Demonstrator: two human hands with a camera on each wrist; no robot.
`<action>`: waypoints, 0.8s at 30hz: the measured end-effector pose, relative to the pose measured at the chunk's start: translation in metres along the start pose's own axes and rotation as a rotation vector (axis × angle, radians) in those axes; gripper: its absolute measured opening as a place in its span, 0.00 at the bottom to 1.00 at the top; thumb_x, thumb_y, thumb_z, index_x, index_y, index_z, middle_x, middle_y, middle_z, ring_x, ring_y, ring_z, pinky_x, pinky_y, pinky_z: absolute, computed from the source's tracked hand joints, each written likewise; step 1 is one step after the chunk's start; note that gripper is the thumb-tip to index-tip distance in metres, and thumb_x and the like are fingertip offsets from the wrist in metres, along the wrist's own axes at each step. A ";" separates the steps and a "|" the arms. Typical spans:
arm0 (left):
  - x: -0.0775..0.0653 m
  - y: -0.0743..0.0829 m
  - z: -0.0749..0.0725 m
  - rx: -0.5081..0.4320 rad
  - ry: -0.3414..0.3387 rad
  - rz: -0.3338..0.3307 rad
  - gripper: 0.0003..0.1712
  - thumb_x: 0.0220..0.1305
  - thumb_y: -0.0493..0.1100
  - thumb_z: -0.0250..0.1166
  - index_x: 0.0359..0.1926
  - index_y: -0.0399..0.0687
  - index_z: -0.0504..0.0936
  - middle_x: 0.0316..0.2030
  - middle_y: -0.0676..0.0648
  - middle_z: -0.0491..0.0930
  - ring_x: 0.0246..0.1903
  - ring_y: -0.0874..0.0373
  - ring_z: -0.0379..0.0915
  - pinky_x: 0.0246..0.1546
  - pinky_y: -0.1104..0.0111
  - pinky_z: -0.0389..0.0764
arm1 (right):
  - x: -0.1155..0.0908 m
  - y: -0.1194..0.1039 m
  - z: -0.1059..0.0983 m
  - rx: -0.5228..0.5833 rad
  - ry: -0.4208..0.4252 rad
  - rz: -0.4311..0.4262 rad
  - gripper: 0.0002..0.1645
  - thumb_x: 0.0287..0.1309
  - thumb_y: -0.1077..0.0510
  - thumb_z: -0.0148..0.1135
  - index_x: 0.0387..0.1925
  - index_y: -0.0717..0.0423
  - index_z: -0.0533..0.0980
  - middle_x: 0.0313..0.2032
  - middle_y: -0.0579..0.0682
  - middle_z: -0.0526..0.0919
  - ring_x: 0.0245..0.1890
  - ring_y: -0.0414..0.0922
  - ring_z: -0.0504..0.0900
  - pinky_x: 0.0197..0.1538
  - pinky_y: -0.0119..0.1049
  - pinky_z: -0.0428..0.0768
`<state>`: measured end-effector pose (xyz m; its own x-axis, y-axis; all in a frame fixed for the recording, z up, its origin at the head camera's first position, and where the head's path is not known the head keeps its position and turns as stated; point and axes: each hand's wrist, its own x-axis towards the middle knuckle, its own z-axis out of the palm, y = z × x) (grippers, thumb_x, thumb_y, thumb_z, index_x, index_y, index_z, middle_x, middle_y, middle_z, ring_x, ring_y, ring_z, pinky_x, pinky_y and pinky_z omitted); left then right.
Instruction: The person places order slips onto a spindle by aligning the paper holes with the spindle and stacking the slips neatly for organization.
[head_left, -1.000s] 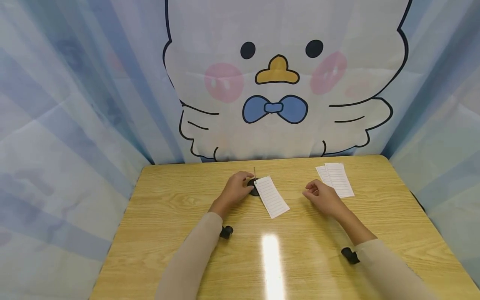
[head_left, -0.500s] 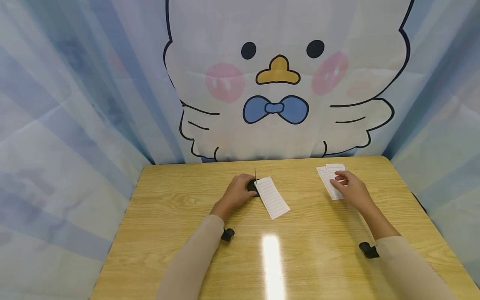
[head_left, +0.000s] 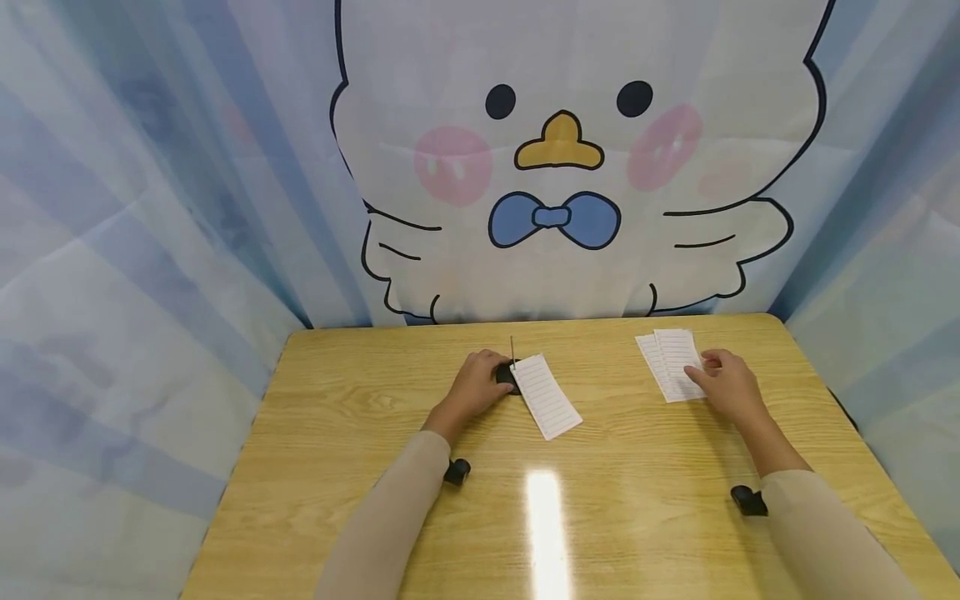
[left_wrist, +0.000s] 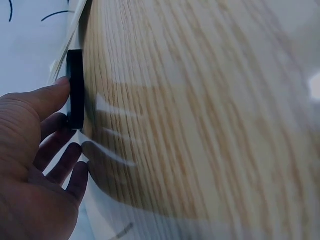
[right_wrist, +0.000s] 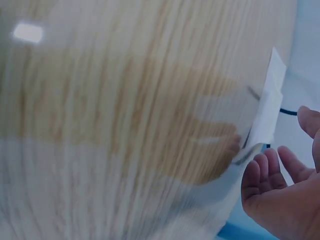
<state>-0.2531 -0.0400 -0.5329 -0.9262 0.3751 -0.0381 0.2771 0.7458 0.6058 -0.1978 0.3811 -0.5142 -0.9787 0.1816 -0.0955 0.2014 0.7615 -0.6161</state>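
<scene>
A left hand (head_left: 472, 387) is pinching a black base (left_wrist: 76, 90) at eleven o'clock on the table (head_left: 615, 500) while the right hand (head_left: 731, 388), grip parted, is hovering by paper slips (head_left: 670, 367) at one, probably best lifted edge-first.

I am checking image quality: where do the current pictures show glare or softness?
Head view: a white glare streak on the table; left wrist: a glare patch at the right edge; right wrist: a bright spot upper left, paper cards soft, no lines visible.
</scene>
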 end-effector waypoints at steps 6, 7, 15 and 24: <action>0.000 -0.001 0.000 0.006 0.004 0.005 0.28 0.68 0.47 0.72 0.66 0.46 0.80 0.65 0.41 0.76 0.66 0.44 0.70 0.68 0.53 0.72 | 0.004 0.015 0.000 -0.025 0.008 0.013 0.41 0.75 0.44 0.58 0.66 0.78 0.64 0.60 0.78 0.70 0.60 0.71 0.71 0.62 0.66 0.71; 0.000 -0.001 0.000 0.008 0.006 0.007 0.27 0.68 0.47 0.72 0.65 0.46 0.80 0.65 0.41 0.77 0.66 0.44 0.70 0.68 0.53 0.72 | 0.006 0.017 0.001 -0.026 0.007 0.018 0.41 0.74 0.44 0.58 0.66 0.78 0.64 0.60 0.78 0.70 0.60 0.71 0.70 0.63 0.66 0.70; -0.001 -0.001 0.000 0.010 -0.005 -0.006 0.28 0.68 0.47 0.71 0.66 0.47 0.80 0.66 0.42 0.76 0.66 0.45 0.69 0.68 0.53 0.72 | 0.010 0.026 0.006 -0.038 -0.008 0.030 0.40 0.72 0.47 0.62 0.64 0.80 0.66 0.59 0.79 0.69 0.59 0.72 0.69 0.62 0.65 0.72; -0.001 0.000 -0.001 0.000 0.000 -0.006 0.28 0.68 0.46 0.72 0.66 0.46 0.80 0.66 0.41 0.76 0.67 0.44 0.69 0.69 0.53 0.72 | 0.010 0.020 0.013 -0.085 0.042 0.051 0.32 0.72 0.53 0.62 0.62 0.78 0.69 0.57 0.77 0.71 0.59 0.72 0.68 0.62 0.65 0.70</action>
<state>-0.2521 -0.0411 -0.5320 -0.9278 0.3707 -0.0415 0.2719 0.7482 0.6052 -0.2037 0.3902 -0.5375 -0.9650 0.2458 -0.0915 0.2553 0.8001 -0.5428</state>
